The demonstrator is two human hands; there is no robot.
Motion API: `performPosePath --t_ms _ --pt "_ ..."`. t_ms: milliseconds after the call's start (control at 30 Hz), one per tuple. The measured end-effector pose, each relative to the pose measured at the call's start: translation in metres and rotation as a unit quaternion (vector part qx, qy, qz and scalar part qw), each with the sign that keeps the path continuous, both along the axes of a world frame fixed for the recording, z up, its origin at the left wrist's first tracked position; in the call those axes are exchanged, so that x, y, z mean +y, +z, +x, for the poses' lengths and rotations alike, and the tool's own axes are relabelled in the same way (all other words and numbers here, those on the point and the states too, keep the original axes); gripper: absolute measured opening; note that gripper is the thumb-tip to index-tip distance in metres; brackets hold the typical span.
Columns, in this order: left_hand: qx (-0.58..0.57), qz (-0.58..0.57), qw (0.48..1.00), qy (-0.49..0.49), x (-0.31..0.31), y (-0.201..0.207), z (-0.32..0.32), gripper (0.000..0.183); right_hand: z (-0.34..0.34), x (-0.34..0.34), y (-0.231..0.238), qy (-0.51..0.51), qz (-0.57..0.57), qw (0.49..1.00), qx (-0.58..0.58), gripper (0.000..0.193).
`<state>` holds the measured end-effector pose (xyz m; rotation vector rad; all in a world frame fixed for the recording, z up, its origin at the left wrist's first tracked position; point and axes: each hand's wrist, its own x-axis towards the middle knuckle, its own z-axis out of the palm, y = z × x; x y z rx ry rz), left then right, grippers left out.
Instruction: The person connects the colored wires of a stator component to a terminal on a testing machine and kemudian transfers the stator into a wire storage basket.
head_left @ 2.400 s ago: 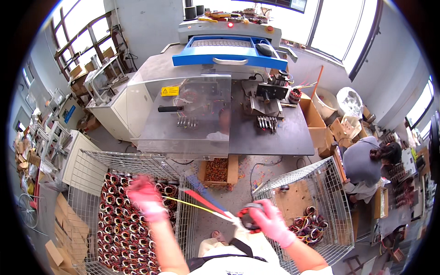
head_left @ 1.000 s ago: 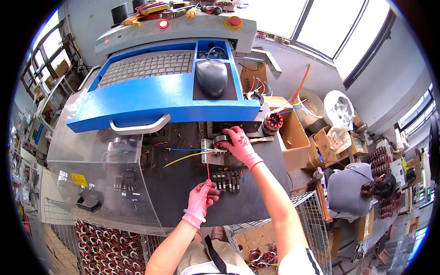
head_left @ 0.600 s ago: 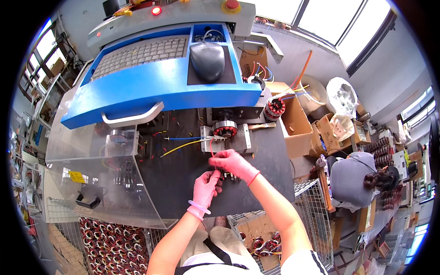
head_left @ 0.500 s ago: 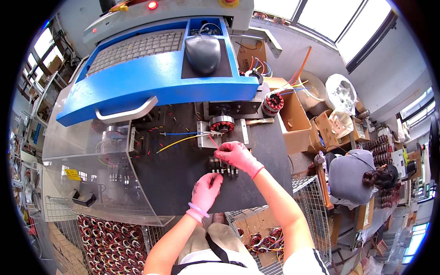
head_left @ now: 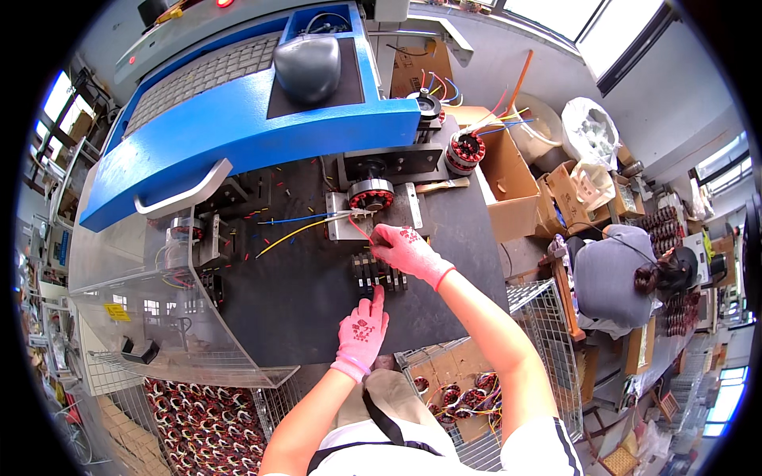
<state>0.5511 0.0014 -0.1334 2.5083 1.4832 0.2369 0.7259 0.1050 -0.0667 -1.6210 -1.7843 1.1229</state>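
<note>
Pinching a red wire (head_left: pixel 359 228) just below the wound stator (head_left: pixel 371 193) at frame centre, the right hand (head_left: pixel 409 251) grips closed, while the left hand (head_left: pixel 363 332) rests open-fingered on the dark worktop (head_left: pixel 302 293) beside black clips (head_left: pixel 379 271).

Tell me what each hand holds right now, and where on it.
The right hand pinches the red wire at its free end, by the stator. The left hand holds nothing; its fingertips touch the clips.
</note>
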Motion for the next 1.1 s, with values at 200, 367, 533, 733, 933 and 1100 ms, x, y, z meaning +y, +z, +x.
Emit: performPosePath --t_ms 200,367,533,733,933,1100 --pt "0.086 0.02 0.996 -0.025 0.0 -0.007 0.003 0.053 -0.005 -0.001 -0.002 0.007 -0.002 1.0 0.004 0.02" --pt "0.075 0.021 0.997 -0.029 0.002 -0.009 0.001 0.048 -0.006 -0.002 -0.001 0.011 0.02 0.999 -0.032 0.02" --pt "0.054 0.017 0.998 -0.027 0.002 -0.003 0.001 0.046 -0.005 -0.002 -0.019 0.017 0.058 0.997 -0.052 0.021" --pt "-0.637 -0.204 0.708 0.228 0.05 0.033 -0.014 0.021 -0.007 -0.008 -0.023 -0.016 0.1 0.993 -0.056 0.021" --pt "-0.853 -0.136 0.421 0.278 0.142 0.109 -0.051 0.044 -0.05 -0.009 0.02 -0.104 -0.06 0.985 0.124 0.033" --pt "-0.696 -0.311 0.645 0.056 0.074 0.094 -0.025 0.039 -0.048 0.019 -0.008 -0.031 -0.252 0.842 0.476 0.034"
